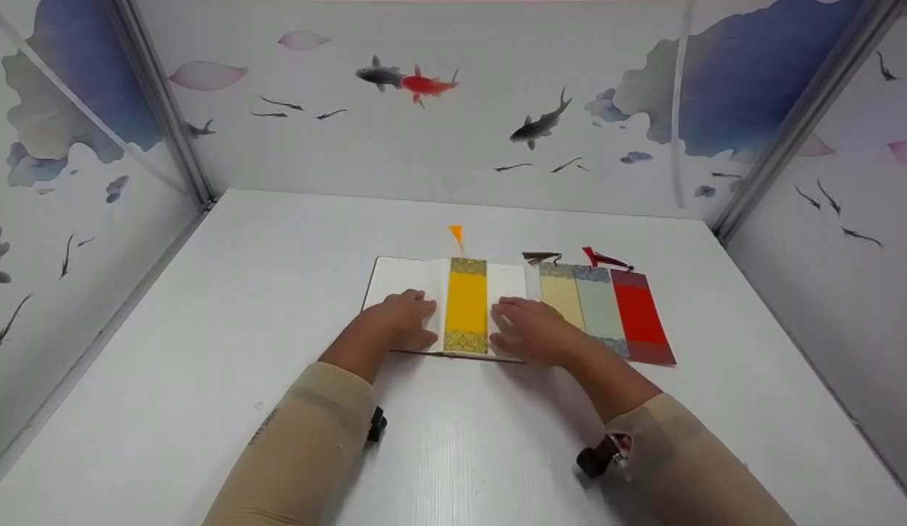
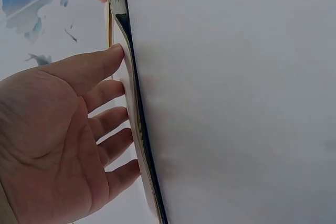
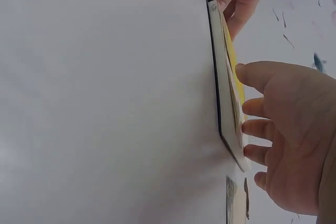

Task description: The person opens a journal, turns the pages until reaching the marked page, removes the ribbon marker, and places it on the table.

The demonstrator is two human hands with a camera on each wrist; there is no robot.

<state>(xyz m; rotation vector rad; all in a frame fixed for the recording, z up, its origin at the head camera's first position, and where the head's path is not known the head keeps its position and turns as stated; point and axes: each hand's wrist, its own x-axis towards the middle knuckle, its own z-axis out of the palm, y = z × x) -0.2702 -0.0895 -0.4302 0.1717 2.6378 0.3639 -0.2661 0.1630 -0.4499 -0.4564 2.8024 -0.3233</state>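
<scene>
An open notebook (image 1: 409,276) with blank white pages lies on the table. Along its middle, beside the fold, is a yellow bookmark (image 1: 466,303) with patterned ends, its orange tassel (image 1: 456,235) reaching past the far edge. My left hand (image 1: 403,321) rests its fingertips on the left page, left of the bookmark. On the right page, my right hand (image 1: 535,330) touches the paper close to the bookmark's right edge. In the left wrist view, the left hand (image 2: 58,135) has its fingers spread and fairly straight against the paper. Similarly extended are the fingers of the right hand (image 3: 294,124) in its wrist view.
Right of the notebook lie a cream bookmark (image 1: 561,292), a pale green bookmark (image 1: 598,307) and a red bookmark (image 1: 642,314), side by side. Dark and red tassels (image 1: 606,258) extend behind them. White panels (image 1: 453,146) with painted fish enclose the white table (image 1: 438,438).
</scene>
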